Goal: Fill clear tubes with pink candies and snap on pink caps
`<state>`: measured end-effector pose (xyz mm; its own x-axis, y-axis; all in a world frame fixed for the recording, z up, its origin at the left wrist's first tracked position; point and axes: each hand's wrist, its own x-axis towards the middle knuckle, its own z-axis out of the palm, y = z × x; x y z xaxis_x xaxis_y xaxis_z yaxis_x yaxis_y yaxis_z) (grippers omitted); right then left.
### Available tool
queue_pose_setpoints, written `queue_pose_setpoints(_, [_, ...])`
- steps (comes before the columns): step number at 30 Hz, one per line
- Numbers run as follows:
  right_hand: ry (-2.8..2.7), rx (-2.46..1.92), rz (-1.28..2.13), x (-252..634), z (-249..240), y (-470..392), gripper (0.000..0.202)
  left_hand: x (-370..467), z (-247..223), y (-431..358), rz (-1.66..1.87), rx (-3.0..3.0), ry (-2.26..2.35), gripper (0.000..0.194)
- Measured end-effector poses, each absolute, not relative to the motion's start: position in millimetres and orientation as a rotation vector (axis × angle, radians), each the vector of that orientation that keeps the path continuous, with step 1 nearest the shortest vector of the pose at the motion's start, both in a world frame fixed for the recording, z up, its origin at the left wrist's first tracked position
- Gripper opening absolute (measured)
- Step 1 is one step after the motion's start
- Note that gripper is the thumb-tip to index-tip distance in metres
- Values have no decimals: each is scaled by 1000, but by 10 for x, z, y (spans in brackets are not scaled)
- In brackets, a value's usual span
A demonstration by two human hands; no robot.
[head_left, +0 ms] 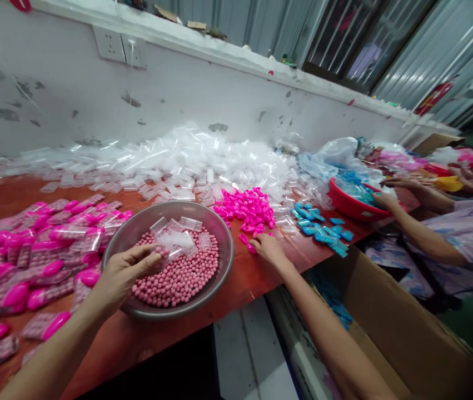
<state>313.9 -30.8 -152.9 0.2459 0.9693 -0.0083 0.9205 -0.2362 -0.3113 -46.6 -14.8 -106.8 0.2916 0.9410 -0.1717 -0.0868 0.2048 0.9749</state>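
My left hand (130, 269) is closed over the metal bowl, thumb and fingers pinching a small clear plastic case (162, 251) with pink beads in it. The fingers hide part of the case. Below it the grey bowl (224, 272) holds many round pink beads (178, 289) and several clear cases (182, 240). My right hand (268, 249) rests on the table to the right of the bowl, fingertips closed on a bright pink plastic cap (247, 243). The heap of pink caps (248, 208) lies just beyond that hand.
Filled pink-capped cases (53, 244) cover the left of the red table (236, 278). Clear cases (186, 155) are heaped along the wall. Blue pieces (319, 225) lie right, near a red basin (350, 205) where another person's hands (386, 200) work. A cardboard box (398, 316) stands below.
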Motion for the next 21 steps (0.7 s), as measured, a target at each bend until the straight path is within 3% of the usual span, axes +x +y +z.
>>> queue_pose_setpoints(5, [-1863, -2371, -14, 2932, -1585, -148, 34, -466, -1048, -163, 902, 1107, 980, 35])
queue_pose_setpoints(12, [-1773, -2234, 76, 2899, -1556, -115, 28, -486, -991, -187, 878, 1136, 882, 30])
queue_pose_setpoints(16, [-1456, -1642, 557, 2537, -1175, -188, 38, -507, -973, -198, 869, 1100, 723, 24])
queue_pose_setpoints(21, [-1465, -1146, 1185, 1582, -816, -256, 30, -522, -974, -202, 909, 1007, 629, 21])
